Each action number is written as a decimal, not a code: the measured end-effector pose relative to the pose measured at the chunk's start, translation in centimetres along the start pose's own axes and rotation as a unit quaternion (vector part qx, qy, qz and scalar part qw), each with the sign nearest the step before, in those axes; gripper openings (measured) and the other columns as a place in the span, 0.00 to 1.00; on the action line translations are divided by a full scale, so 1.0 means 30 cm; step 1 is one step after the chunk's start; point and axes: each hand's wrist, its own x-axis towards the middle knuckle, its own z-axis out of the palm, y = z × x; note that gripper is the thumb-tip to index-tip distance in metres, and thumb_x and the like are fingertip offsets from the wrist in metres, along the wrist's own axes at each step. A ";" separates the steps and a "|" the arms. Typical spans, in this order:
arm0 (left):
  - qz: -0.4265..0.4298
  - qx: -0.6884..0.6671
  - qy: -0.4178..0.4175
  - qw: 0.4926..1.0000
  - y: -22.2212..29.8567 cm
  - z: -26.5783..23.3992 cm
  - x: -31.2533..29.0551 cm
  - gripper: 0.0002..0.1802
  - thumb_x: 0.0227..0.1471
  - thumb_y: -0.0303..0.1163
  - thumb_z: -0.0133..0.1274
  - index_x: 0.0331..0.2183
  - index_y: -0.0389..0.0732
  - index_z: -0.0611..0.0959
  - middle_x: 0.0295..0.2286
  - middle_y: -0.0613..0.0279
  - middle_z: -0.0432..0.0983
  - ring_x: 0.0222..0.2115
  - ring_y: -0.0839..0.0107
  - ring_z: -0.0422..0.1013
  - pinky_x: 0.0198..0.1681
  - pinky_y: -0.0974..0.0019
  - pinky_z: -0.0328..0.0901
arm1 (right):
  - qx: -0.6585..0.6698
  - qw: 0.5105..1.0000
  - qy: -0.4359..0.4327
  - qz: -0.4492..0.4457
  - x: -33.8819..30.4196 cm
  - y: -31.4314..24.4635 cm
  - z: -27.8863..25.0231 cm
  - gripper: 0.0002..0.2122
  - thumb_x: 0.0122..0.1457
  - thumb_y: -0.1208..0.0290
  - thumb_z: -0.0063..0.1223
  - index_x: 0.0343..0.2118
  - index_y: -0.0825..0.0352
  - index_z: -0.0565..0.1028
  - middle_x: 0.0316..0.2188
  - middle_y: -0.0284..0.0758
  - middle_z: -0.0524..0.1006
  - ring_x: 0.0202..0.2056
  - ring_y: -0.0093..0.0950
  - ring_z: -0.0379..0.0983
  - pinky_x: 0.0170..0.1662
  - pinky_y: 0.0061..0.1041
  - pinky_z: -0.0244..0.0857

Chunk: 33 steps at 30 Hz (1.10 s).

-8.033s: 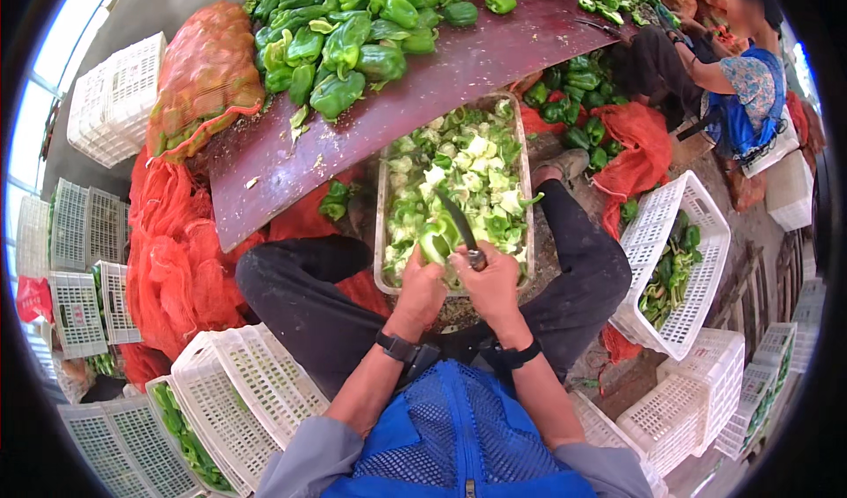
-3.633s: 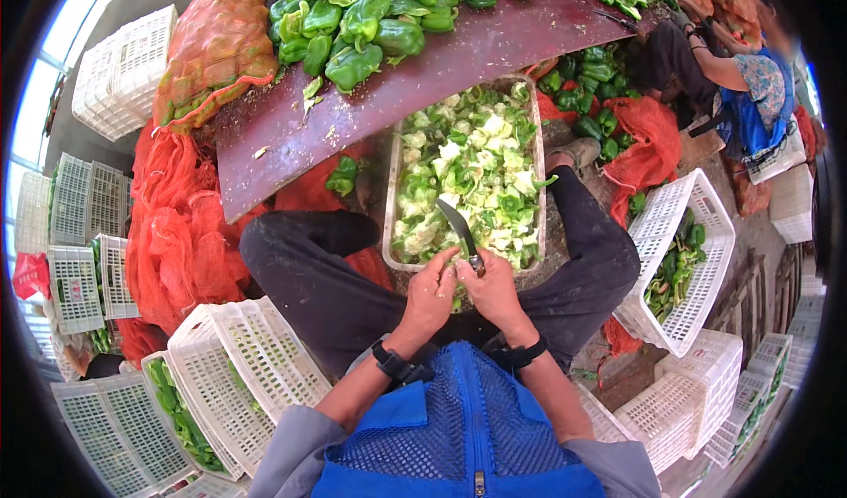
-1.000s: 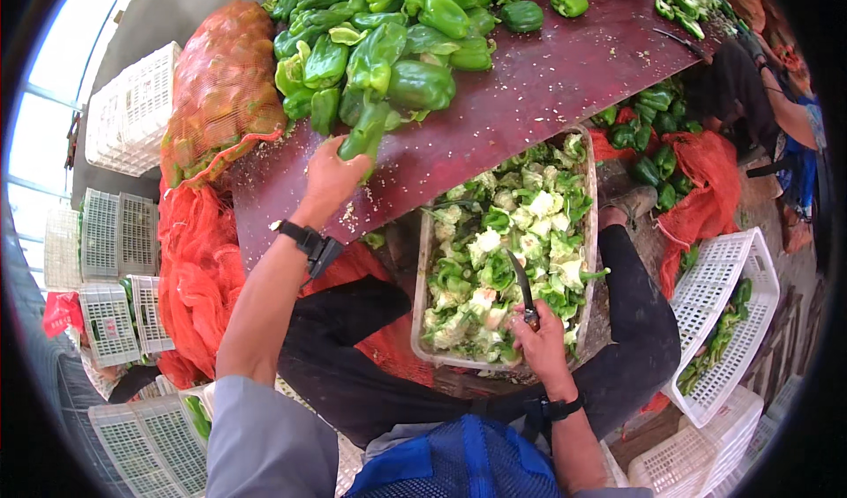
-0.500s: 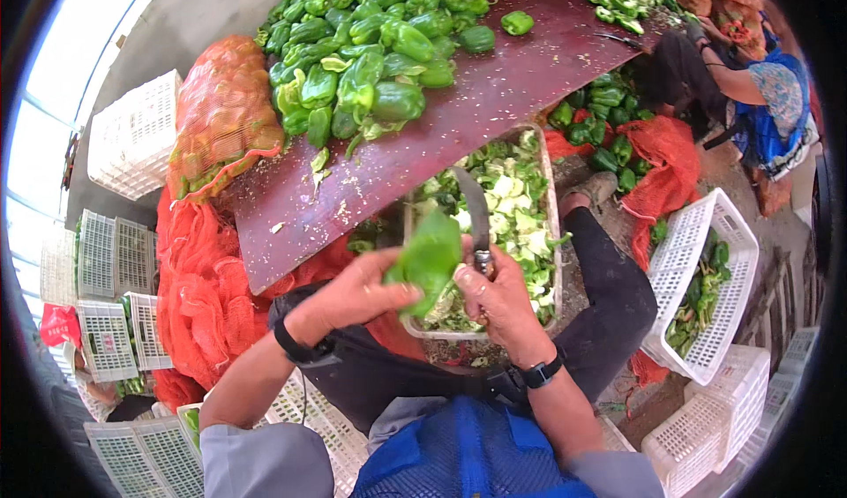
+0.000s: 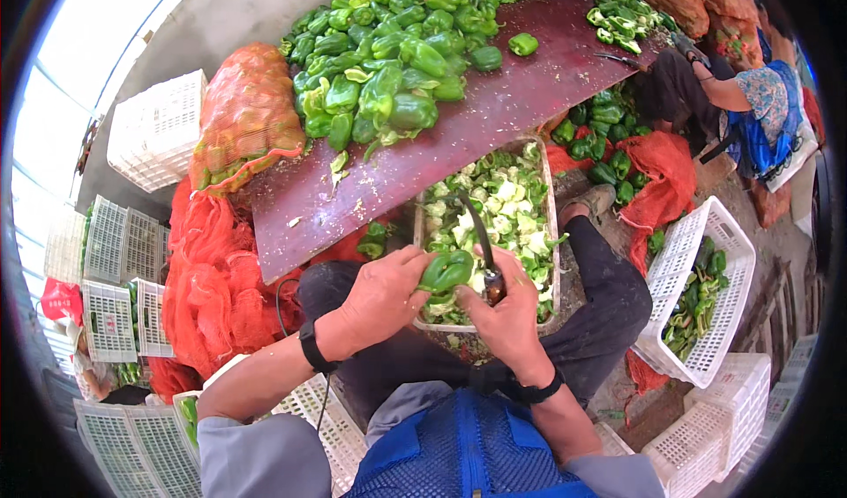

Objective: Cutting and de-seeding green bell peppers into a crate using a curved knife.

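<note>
Your left hand [image 5: 381, 297] has fingers clamped on the pepper [image 5: 448, 271], your right hand [image 5: 512, 322] on the knife [image 5: 481, 234]; if the pepper slips, you could get cut.

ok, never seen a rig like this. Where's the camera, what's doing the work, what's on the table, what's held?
There's no machine here, just a person working bare-handed. The view comes from a wide fisheye camera worn on the head, looking down, so straight edges bend near the rim. The left hand holds a green pepper; the right hand holds a curved knife. Between the legs is a tub of pale and green pepper pieces. On the dark red table lie a pile of whole peppers and, farther right, some cut peppers.
</note>
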 end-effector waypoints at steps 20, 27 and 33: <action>-0.114 0.046 0.142 0.982 -0.068 0.655 -0.043 0.25 0.46 0.19 0.56 0.50 0.38 0.81 0.38 0.54 0.74 0.36 0.50 0.76 0.39 0.52 0.73 | -0.176 0.941 -0.123 0.261 -0.246 0.249 -0.093 0.11 0.61 0.71 0.59 0.39 0.73 0.72 0.25 0.53 0.79 0.30 0.56 0.77 0.33 0.50 0.69; -0.084 0.074 0.141 0.984 -0.066 0.721 -0.055 0.25 0.50 0.22 0.53 0.52 0.37 0.81 0.40 0.55 0.73 0.41 0.55 0.75 0.38 0.54 0.73 | -0.202 0.943 -0.137 0.227 -0.280 0.403 -0.007 0.13 0.55 0.75 0.57 0.42 0.76 0.72 0.28 0.56 0.79 0.34 0.58 0.78 0.39 0.55 0.71; -0.183 -0.026 0.188 0.965 -0.080 0.719 -0.064 0.24 0.47 0.22 0.58 0.50 0.40 0.82 0.39 0.52 0.75 0.39 0.48 0.75 0.42 0.49 0.71 | -0.270 0.917 -0.161 0.246 -0.327 0.422 0.027 0.09 0.57 0.74 0.55 0.37 0.75 0.75 0.29 0.58 0.79 0.34 0.60 0.77 0.38 0.54 0.71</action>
